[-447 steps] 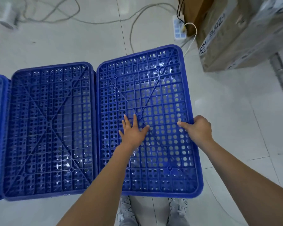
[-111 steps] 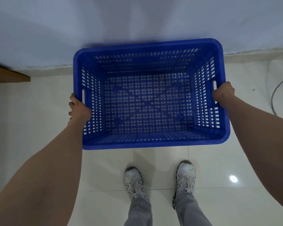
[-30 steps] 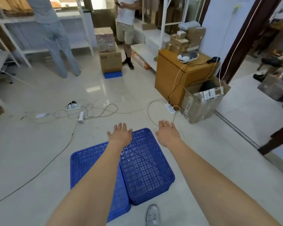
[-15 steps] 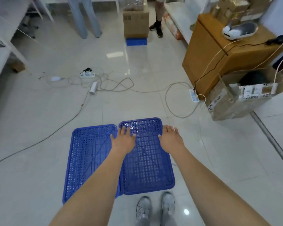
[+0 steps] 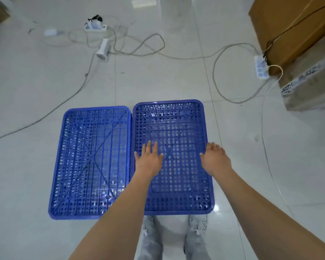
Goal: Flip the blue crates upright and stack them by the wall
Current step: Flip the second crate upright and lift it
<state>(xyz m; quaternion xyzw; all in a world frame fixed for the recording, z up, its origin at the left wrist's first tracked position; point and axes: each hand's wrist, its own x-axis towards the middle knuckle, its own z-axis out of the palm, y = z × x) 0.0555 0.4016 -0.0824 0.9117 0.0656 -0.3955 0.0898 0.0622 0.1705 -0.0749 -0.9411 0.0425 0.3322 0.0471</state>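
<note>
Two blue crates lie upside down side by side on the tiled floor, perforated bottoms facing up. The left crate (image 5: 91,160) is untouched. Over the right crate (image 5: 174,128) hover both hands. My left hand (image 5: 148,159) is spread flat with straight fingers above its left half. My right hand (image 5: 215,158) is open at its right edge, fingers pointing forward. Whether either hand touches the plastic is unclear.
Grey cables (image 5: 139,51) and white power strips (image 5: 96,27) trail across the floor beyond the crates. A cardboard box (image 5: 311,85) and a wooden cabinet (image 5: 289,29) stand at the right. My shoes (image 5: 197,224) are just behind the right crate.
The view has tilted down and closer to the crates. Both hands have dropped lower over the right crate, the right hand sliding out to its right edge.
</note>
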